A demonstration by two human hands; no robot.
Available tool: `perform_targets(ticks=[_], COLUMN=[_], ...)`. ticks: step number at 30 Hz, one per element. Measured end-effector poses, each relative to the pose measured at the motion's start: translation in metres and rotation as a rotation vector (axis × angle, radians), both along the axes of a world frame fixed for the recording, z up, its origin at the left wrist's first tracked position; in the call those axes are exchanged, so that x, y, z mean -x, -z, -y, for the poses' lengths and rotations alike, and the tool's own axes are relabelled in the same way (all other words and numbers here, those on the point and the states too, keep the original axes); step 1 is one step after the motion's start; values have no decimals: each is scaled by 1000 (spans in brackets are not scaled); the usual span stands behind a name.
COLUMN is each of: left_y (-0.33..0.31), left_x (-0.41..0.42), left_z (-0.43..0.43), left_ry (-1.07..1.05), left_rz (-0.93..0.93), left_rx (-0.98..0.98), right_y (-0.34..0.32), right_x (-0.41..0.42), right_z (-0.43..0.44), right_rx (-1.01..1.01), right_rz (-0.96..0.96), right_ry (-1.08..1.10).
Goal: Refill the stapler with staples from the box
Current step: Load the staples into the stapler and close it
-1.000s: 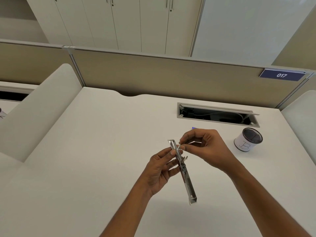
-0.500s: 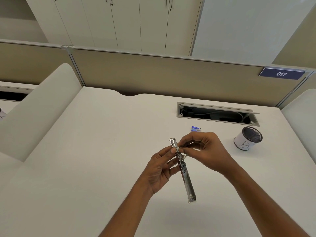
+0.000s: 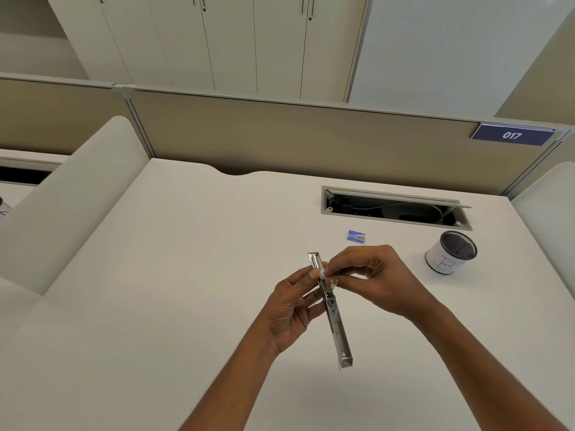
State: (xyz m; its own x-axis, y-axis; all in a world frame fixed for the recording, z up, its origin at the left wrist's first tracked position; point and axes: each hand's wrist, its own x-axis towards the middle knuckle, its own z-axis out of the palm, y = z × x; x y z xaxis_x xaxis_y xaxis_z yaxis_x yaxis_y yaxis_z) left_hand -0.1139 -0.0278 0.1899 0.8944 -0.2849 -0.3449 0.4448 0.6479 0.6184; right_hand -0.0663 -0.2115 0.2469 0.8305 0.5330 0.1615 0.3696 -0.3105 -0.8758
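A long silver metal stapler [image 3: 337,329], swung open into one straight strip, is held above the white desk [image 3: 155,290]. My left hand [image 3: 291,306] grips it from the left around its middle. My right hand [image 3: 373,279] pinches at the upper part of the strip with thumb and fingertips; whether staples are between those fingers is too small to tell. The small blue staple box [image 3: 356,236] lies on the desk just beyond my right hand.
A white cylindrical pen cup [image 3: 451,256] with a black mesh inside stands to the right. An open cable tray [image 3: 395,208] is set into the desk behind the box. Beige partition walls ring the desk; padded side dividers rise left and right.
My right hand slid down and slightly nearer along the stapler, uncovering the blue staple box behind it. The stapler and left hand stayed nearly still.
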Motion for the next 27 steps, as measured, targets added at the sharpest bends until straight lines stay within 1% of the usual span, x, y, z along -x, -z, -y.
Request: perform_targets(ticks=[4, 9, 16, 22, 27], left_y=[2, 6, 7, 7, 8], left_x=[0, 0, 0, 0, -1], left_z=[0, 2, 3, 6, 8], left_ry=[6, 5, -4, -3, 1], left_rz=[-1, -13, -25, -31, -34], left_rx=[-7, 3, 13, 23, 21], right_y=[2, 4, 3, 2, 4], right_x=[0, -1, 0, 0, 4], right_z=[0, 0, 4, 7, 6], right_rx=[33, 53, 99, 91, 77], right_rz=[-38, -38, -58, -88, -35], right_ry=[-7, 38, -2, 0, 24])
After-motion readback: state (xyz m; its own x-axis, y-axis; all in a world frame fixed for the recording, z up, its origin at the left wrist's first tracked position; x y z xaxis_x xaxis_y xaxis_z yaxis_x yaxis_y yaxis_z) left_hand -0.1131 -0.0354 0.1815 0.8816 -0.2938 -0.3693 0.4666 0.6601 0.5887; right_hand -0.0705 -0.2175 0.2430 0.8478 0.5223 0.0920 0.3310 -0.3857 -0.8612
